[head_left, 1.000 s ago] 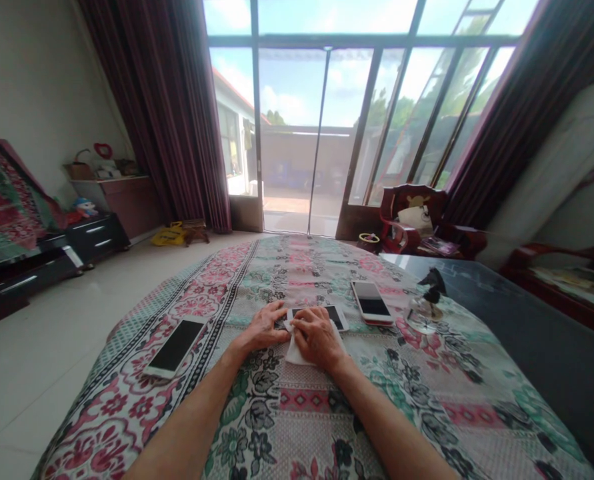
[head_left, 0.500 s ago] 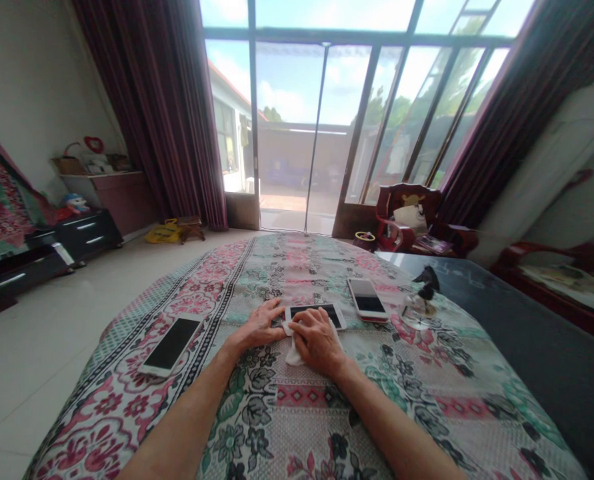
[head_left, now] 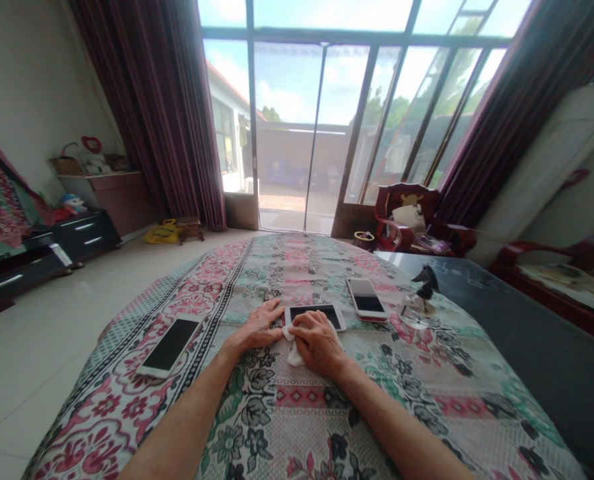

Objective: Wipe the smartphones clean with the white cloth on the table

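Note:
A white smartphone [head_left: 329, 312] with a dark screen lies sideways on the patterned tablecloth in front of me. My left hand [head_left: 263, 325] steadies its left end, with fingers at the upper corner and the thumb at the lower one. My right hand [head_left: 317, 340] presses a bunched white tissue [head_left: 295, 357] against the phone's lower part, its fingers curled over the tissue. Much of the tissue is hidden under that hand. Farther right lies another white smartphone [head_left: 367, 298], with something red showing beneath it. To the left, a third white smartphone [head_left: 171, 347] rests at an angle, screen up.
A flowered tablecloth [head_left: 297, 437] covers the round table. A clear glass ornament with a black top [head_left: 419, 308] stands beyond the right phone. A dark glossy table [head_left: 507, 313] adjoins on the right. Behind are a red wooden chair [head_left: 407, 213] and glass doors.
My right hand has shifted slightly downward with the tissue, uncovering more of the screen's upper part. My left hand and the phones stay in place.

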A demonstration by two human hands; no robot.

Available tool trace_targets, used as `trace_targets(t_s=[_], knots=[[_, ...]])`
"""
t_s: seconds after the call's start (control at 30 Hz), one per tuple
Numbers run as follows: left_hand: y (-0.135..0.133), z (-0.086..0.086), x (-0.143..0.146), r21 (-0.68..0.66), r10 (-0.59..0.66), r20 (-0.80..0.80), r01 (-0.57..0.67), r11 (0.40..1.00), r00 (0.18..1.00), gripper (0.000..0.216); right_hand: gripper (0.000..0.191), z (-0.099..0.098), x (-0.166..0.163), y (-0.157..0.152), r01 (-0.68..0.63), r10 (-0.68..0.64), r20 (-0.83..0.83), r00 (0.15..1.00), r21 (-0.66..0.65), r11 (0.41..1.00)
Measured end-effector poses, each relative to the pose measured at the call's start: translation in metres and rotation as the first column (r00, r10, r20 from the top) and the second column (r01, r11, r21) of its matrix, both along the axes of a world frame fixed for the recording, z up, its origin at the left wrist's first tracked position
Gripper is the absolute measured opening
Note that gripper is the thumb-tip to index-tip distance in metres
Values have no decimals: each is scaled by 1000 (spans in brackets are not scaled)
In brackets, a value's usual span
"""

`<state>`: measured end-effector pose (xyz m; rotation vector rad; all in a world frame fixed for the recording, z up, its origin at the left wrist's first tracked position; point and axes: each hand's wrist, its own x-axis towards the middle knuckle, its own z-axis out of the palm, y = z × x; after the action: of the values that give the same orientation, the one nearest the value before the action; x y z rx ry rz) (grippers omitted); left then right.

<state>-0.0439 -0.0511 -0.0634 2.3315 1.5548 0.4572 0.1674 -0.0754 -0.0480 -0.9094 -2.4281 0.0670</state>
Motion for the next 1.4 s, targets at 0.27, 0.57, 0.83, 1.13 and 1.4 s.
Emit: trace_targets(t_s=[0.27, 0.57, 0.83, 1.13, 1.4], knots=[[3, -2, 0, -14, -10, -20, 9, 1000, 1000, 62, 32, 0, 8, -1, -53, 53, 38, 998, 6, 999], [2, -2, 1, -15, -6, -1, 6, 1000, 1000, 60, 24, -2, 12, -4, 87, -87, -6, 996, 27, 996], [2, -3, 1, 4, 8, 19, -8, 1000, 1000, 63, 20, -7, 28, 6, 316, -310, -97, 946, 64, 947], [-4, 0, 6, 19, 30, -4, -29, 999, 1000, 67, 17, -3, 25, 5, 349, -345, -60, 937, 76, 934], [0, -7, 12, 85, 80, 9, -81, 993, 997, 68, 22, -8, 6, 11, 301, -298, -61, 953, 32, 953]])
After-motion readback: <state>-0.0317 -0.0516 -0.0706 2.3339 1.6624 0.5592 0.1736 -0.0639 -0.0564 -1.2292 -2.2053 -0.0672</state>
